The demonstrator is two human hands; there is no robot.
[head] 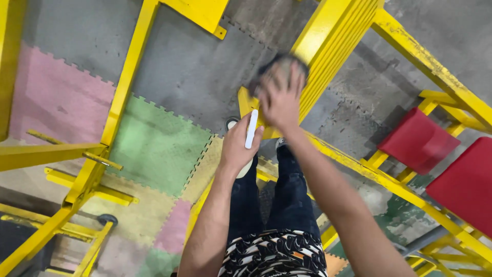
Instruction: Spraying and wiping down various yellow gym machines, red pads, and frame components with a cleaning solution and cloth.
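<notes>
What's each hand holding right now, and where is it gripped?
The left hand holds a slim white stick-shaped object by its lower end. The right hand presses a dark cloth against the yellow metal frame.

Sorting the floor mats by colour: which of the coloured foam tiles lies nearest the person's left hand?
The pale yellow tile, directly beside the left hand. The green tile lies farther left, and the pink one farther still.

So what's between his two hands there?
In the head view, a slim white stick, held in the left hand, with yellow frame behind it. The right hand presses a dark cloth.
</notes>
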